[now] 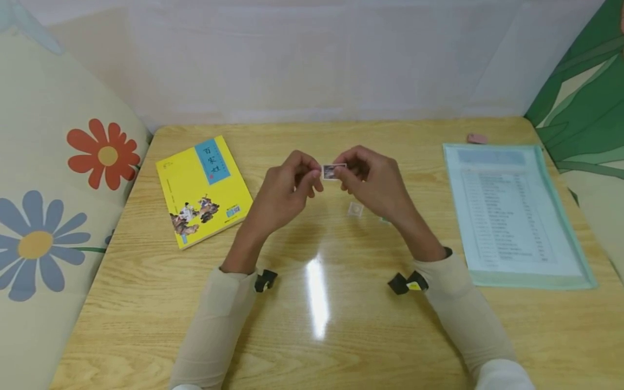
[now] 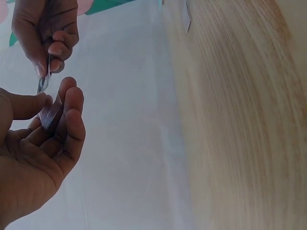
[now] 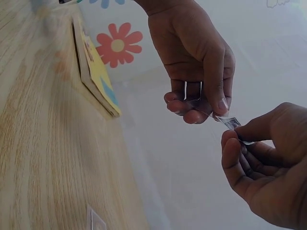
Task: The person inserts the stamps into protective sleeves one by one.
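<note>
Between thumb and fingers my right hand [image 1: 372, 176] pinches a small white-bordered picture piece, like a postage stamp [image 1: 330, 172]. My left hand [image 1: 287, 187] faces it, its thumb and fingers pinching a small clear plastic sleeve [image 2: 50, 115]. In the right wrist view, the stamp-like piece [image 3: 231, 123] meets the sleeve's edge at the left fingertips; whether any of it is inside, I cannot tell. Both hands are raised above the wooden table [image 1: 287, 319]. Below the right hand lies a small clear square [image 1: 355, 209] with a round mark, and near it a greenish piece [image 1: 385, 220], mostly hidden by the wrist.
A yellow book [image 1: 205, 189] with a blue title panel lies at the left. On the right is a pale green-edged folder [image 1: 517, 216] with a printed list, and a pink eraser-like block [image 1: 477, 138] sits behind it. A white-covered wall [image 1: 317, 59] borders the table's far edge.
</note>
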The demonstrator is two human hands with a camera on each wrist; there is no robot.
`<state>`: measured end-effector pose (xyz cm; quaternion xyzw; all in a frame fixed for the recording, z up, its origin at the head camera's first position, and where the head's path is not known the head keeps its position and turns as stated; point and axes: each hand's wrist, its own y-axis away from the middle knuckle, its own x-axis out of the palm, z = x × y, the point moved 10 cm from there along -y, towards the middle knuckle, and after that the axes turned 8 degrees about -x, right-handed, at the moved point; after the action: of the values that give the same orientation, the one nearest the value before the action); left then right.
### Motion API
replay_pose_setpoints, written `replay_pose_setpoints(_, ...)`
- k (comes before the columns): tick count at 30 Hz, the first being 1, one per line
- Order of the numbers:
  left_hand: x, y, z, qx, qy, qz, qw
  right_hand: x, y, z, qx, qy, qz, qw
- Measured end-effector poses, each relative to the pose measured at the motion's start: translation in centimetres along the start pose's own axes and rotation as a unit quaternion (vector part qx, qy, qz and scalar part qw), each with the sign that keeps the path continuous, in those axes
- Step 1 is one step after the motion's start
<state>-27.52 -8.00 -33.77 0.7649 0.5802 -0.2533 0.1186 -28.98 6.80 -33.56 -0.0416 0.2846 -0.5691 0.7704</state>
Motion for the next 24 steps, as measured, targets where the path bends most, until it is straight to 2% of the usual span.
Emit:
replay_pose_setpoints(5, 0.2, -0.1, 0.0, -0.003, -0.009, 0.004, 0.9999, 0.3, 0.0, 0.1, -0.007, 0.013, 0.013, 1.000)
replay_pose_setpoints(10, 0.5, -0.1, 0.0, -0.008, -0.012, 0.018, 0.9997, 0.8, -0.1, 0.5, -0.031, 0.023, 0.026, 0.999)
replay_pose_setpoints(14, 0.4, -0.1, 0.0, -0.007, -0.010, 0.016, 0.9998, 0.1, -0.2, 0.9, -0.053, 0.035, -0.010, 0.998)
replay_pose_setpoints(17, 0.3, 0.0, 0.1, -0.011, -0.004, 0.010, 0.9999, -0.4, -0.1, 0.9, -0.050, 0.044, -0.034, 0.997)
replay_pose_setpoints(22, 0.4, 0.0, 0.3, -0.018, 0.003, 0.013, 0.9997, 0.8, 0.0, 0.5, -0.027, 0.042, 0.008, 0.999)
replay_pose_setpoints(24, 0.4, -0.1, 0.3, -0.017, 0.004, 0.015, 0.9997, 1.0, 0.0, 0.4, -0.022, 0.043, 0.013, 0.999)
